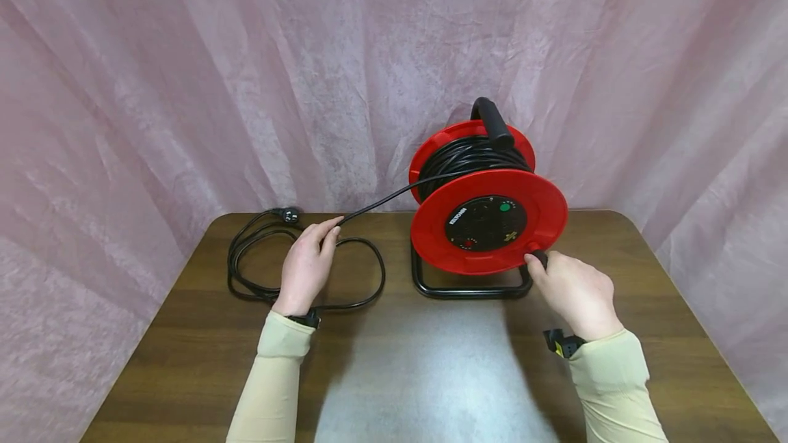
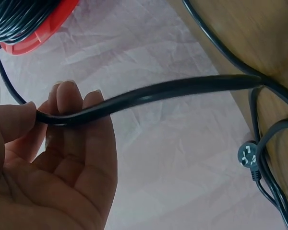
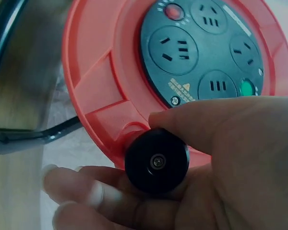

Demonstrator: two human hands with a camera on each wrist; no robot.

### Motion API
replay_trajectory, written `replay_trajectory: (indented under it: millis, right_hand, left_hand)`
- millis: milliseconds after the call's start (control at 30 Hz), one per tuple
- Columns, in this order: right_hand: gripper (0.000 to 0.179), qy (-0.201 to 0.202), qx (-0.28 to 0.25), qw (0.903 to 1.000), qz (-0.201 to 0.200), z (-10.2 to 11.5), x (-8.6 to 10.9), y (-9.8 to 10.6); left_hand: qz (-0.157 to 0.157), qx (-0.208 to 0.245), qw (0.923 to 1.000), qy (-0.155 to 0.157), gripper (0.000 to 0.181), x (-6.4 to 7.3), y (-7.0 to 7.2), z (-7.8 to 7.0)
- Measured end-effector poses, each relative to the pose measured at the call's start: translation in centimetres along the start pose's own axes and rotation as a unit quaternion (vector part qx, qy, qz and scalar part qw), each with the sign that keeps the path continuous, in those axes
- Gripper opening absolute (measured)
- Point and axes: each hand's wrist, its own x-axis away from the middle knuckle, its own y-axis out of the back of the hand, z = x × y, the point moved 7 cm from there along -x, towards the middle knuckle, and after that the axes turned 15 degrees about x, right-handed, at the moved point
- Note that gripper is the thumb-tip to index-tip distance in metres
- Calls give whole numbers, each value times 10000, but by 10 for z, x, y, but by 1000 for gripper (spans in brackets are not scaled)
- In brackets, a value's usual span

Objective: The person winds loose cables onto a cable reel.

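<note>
A red cable reel (image 1: 486, 224) wound with black cable stands on its black tube frame toward the back of the table. My right hand (image 1: 572, 289) holds the black crank knob (image 3: 157, 161) at the reel's lower right rim, thumb on one side and fingers curled below. To the left, my left hand (image 1: 308, 265) pinches the black power cable (image 2: 149, 93) between thumb and fingers. From there the cable (image 1: 394, 193) runs taut up to the drum. Its loose loops (image 1: 240, 269) lie on the table beyond and beside the left hand, ending in a plug (image 1: 289, 215).
The wooden table (image 1: 203, 361) has its back edge close to a pink curtain (image 1: 308, 87). A black carrying handle (image 1: 492, 123) rises above the reel. Sockets, a red switch (image 3: 174, 11) and a green button (image 3: 247, 87) sit on the reel's round black panel.
</note>
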Motion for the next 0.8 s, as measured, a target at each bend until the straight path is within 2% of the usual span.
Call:
replay_trajectory:
  millis: [300, 433, 800]
  right_hand:
    - [50, 28, 52, 9999, -126, 4, -2, -4]
    - [51, 51, 46, 10000, -58, 5, -1, -6]
    - [49, 227, 188, 9995, -70, 13, 1, -13]
  left_hand:
    - [24, 34, 9999, 160, 30, -1, -1, 1]
    - [135, -15, 9997, 183, 30, -1, -2, 1]
    - [450, -99, 9989, -85, 37, -1, -12, -3]
